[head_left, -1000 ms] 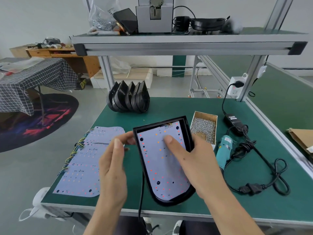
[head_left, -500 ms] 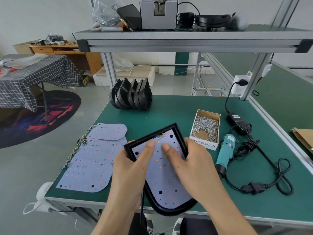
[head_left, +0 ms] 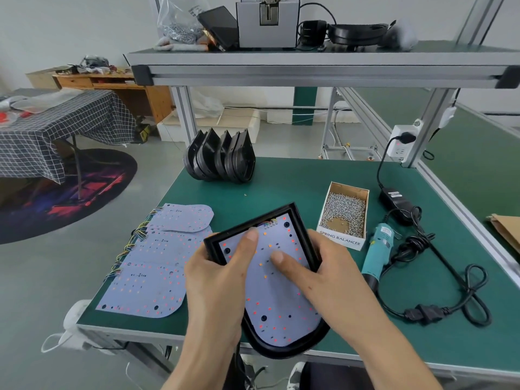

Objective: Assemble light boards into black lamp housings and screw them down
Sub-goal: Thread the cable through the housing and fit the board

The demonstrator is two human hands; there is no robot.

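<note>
While we grip the black lamp housing [head_left: 301, 220] over the workbench [head_left: 295, 190] front edge | left hand [head_left: 222, 280], right hand [head_left: 318, 277] curled round its sides | thumbs pressing the light board [head_left: 278, 299] seated inside

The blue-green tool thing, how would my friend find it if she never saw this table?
Start at the green workbench and look to its right side, past the cardboard box of screws. Just right of that box lies the electric screwdriver, next to the tangle of black cable. It is the only teal thing there; everything near it is black, brown or silvery.
</note>
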